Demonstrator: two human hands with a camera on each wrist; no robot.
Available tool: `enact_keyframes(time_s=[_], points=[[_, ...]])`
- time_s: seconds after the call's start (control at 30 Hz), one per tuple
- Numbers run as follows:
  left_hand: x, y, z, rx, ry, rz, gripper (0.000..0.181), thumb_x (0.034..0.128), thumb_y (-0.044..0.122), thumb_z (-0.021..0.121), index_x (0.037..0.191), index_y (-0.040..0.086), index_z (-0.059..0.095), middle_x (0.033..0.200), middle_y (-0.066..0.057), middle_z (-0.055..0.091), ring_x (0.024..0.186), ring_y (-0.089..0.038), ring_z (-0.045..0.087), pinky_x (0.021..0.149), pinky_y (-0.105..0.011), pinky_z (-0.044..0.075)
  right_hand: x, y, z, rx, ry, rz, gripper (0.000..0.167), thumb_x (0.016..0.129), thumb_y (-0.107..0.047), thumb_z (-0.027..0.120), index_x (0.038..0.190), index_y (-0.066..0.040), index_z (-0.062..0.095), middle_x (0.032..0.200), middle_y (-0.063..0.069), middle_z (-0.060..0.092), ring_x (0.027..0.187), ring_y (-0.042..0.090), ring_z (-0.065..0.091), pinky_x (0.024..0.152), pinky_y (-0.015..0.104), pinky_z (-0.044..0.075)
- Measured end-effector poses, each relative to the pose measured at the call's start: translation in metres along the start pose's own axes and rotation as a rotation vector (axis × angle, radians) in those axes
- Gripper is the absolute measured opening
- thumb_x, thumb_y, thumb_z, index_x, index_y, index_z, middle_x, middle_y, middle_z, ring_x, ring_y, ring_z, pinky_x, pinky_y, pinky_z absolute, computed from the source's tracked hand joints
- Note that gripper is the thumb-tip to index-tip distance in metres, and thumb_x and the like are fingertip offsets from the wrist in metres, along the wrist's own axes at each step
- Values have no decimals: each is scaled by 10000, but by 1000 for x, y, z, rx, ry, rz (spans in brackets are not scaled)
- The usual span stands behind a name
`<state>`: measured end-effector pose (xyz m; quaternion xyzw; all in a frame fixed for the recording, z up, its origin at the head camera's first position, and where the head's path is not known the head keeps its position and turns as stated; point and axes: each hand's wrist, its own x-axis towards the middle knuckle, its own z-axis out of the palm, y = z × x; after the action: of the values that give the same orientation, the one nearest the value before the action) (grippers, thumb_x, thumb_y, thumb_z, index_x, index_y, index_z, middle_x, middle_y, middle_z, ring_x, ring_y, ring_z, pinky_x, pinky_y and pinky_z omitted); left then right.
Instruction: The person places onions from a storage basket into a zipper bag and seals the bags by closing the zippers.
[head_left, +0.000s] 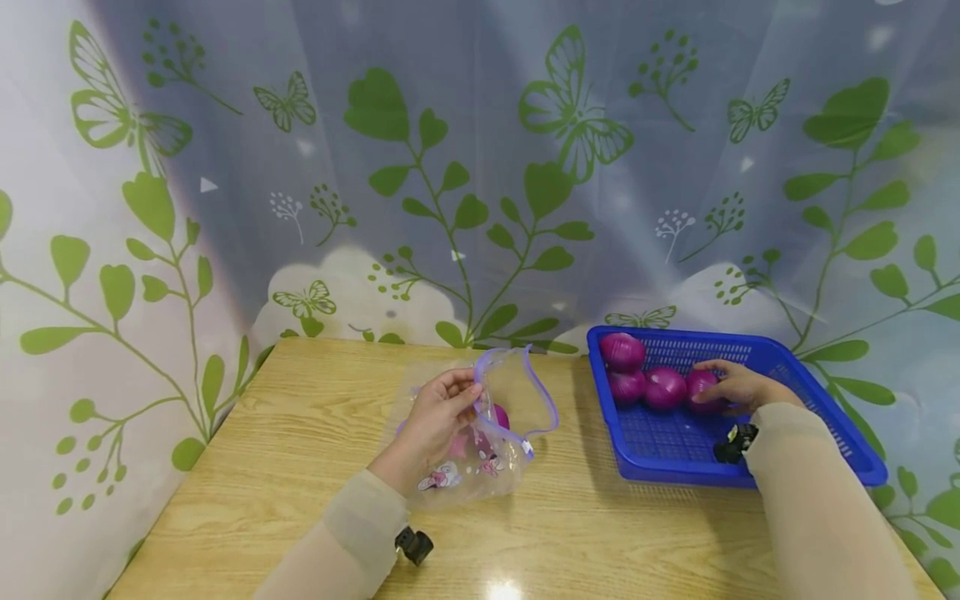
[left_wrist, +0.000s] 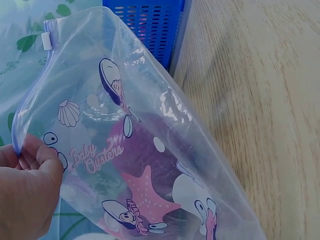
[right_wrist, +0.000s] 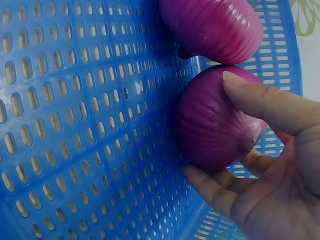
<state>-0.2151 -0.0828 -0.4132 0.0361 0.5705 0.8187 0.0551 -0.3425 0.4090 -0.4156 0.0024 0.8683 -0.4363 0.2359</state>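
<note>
My left hand [head_left: 441, 417] pinches the purple zip edge of a clear printed zip bag [left_wrist: 85, 120], whose mouth gapes toward the right. Inside the bag lies a purple-red onion [left_wrist: 145, 145], seen blurred through the plastic with its pink starfish print. At the right, my right hand [head_left: 738, 387] reaches into a blue plastic basket [head_left: 697, 473]. Its thumb and fingers curl round a red onion [right_wrist: 215, 120] on the basket's floor. Beside that onion sit several more, such as the red onion [head_left: 665, 388] to its left.
Both things rest on a light wooden table [head_left: 277, 467], the basket to the right of the bag. A curtain [head_left: 480, 167] with green leaves and butterflies hangs behind the table's back edge. The basket's raised walls surround the onions.
</note>
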Motion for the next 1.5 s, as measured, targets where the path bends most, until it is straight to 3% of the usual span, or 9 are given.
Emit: enact_keyframes(time_s=[0.13,0.37,0.53,0.77,1.1,1.37,1.5], points=[[0,-1,-1,-4,3,-2,205,992,-8,566,1196,-26,556,942,6,587,814,-117,561,703,-195,482,0,0,0,-10,-2,3,833,874,-99,760,1470,81,206,1418,411,245,1225,486,482,951,603,488],[1,-3,-1,-7,12,-3,195,989,-11,570,1184,-24,563,933,-1,592,797,-116,560,682,-194,478,-2,-2,0,-3,15,19,800,854,-84,778,1437,76,254,1362,375,343,1046,302,600,881,525,539],[1,-3,-1,-10,23,1,204,981,-16,581,1184,-30,572,928,-12,603,792,-117,571,676,-196,480,-6,-4,-3,-16,8,-3,808,873,-86,763,1461,81,234,1333,358,391,993,232,615,897,548,530],[1,-2,0,-17,31,1,204,977,-32,579,1181,-37,579,920,-17,611,786,-117,584,680,-200,496,-12,-3,-9,-27,21,-24,824,879,-82,756,1476,81,212,1314,353,423,977,221,615,882,518,533],[2,-2,-1,-1,34,4,185,980,-20,580,1165,-24,580,916,-17,609,785,-113,580,683,-208,488,-22,-17,-15,-5,38,-102,810,902,-62,722,1489,87,185,1327,401,349,990,242,608,893,519,539],[3,-3,-1,-15,23,6,180,978,-29,576,1159,-36,571,897,-18,606,774,-110,591,693,-206,500,-27,-27,-16,72,47,-188,766,876,42,709,1444,122,201,1161,288,444,901,175,630,817,410,592],[3,-3,-1,-18,25,7,185,979,-29,576,1164,-39,572,903,-21,603,778,-114,583,697,-210,499,-31,-33,-17,46,73,-232,743,871,41,714,1432,124,233,1153,288,464,901,171,628,796,363,593]])
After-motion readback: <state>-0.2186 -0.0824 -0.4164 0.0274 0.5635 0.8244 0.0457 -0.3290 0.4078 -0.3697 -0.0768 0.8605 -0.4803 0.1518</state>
